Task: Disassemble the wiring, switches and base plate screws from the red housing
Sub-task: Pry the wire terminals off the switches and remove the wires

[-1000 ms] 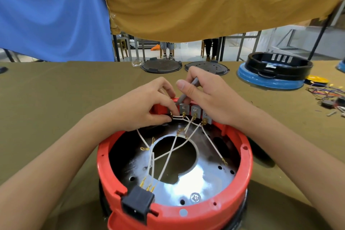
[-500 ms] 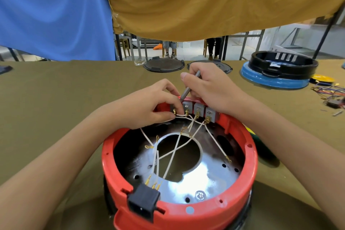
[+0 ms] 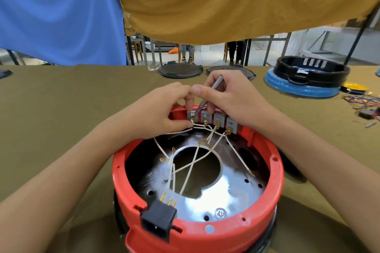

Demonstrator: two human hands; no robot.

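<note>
The round red housing stands open side up, with a shiny metal base plate inside. White wires with brass terminals cross the plate's central hole. A row of grey switches sits at the far rim. My left hand pinches a white wire at the leftmost switch. My right hand grips a thin grey tool whose tip touches that switch. A black power socket is clipped in the near rim. One screw shows on the plate near the front.
An olive cloth covers the table. Two dark round lids lie at the far edge. A black ring on a blue base stands at the far right, beside a yellow disc and loose coloured wires.
The view has shifted slightly. My right hand has tilted the grey tool more upright at the leftmost switch, and my left fingers have moved closer to the wire terminal there.
</note>
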